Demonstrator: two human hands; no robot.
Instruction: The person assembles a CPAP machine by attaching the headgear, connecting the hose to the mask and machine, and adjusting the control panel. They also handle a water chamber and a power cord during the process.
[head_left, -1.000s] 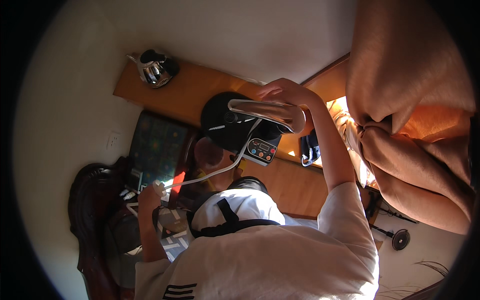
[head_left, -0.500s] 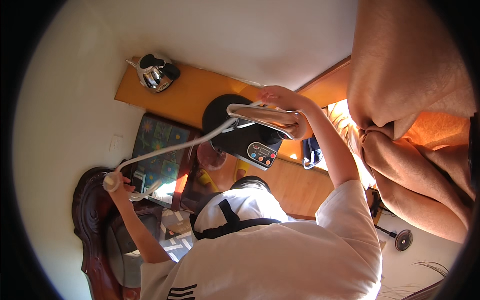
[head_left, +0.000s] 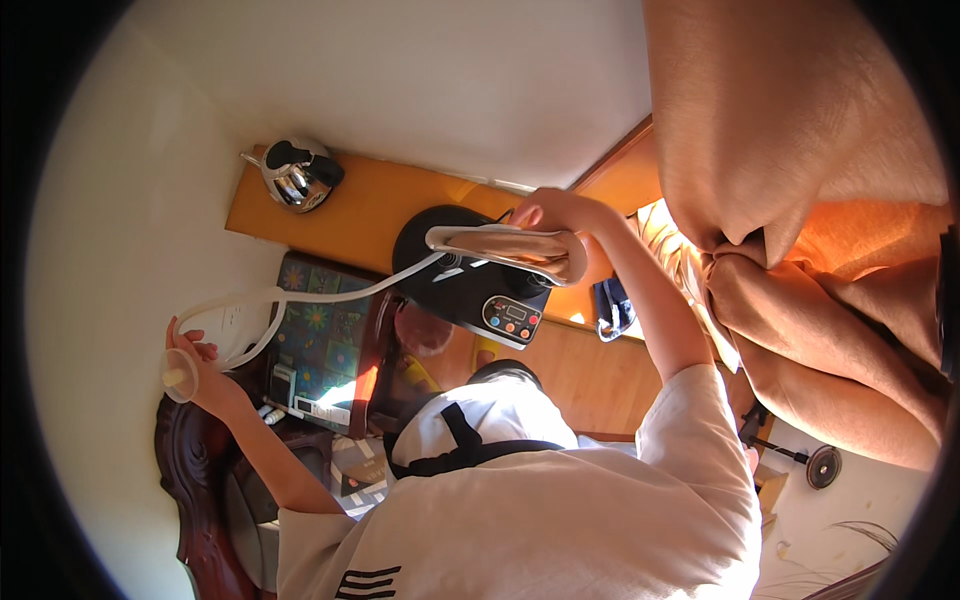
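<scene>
My left hand [head_left: 205, 380] is at the left, beside the pale wall. It is closed around a translucent round cap [head_left: 181, 375] fixed to a white flexible hose [head_left: 330, 297]. A loop of the hose hangs by the fingers, and the rest runs right to a black appliance [head_left: 455, 290] with a button panel. My right hand [head_left: 560, 208] is above the appliance, its fingers curled at the far edge of a shiny oval metal piece [head_left: 505, 250]. That piece partly hides the grip, so what the fingers hold cannot be made out.
A chrome kettle [head_left: 300, 180] stands on the wooden ledge [head_left: 375, 185] at the far left. A tile-topped stand [head_left: 315, 320] holds small white items near my left forearm. A carved dark wood frame [head_left: 185, 480] is at lower left. Brown bedding-like cloth [head_left: 800, 130] is at right.
My left hand has moved further left and the cap now faces more fully into view. The hose has formed a loop near it. The view has shifted slightly.
</scene>
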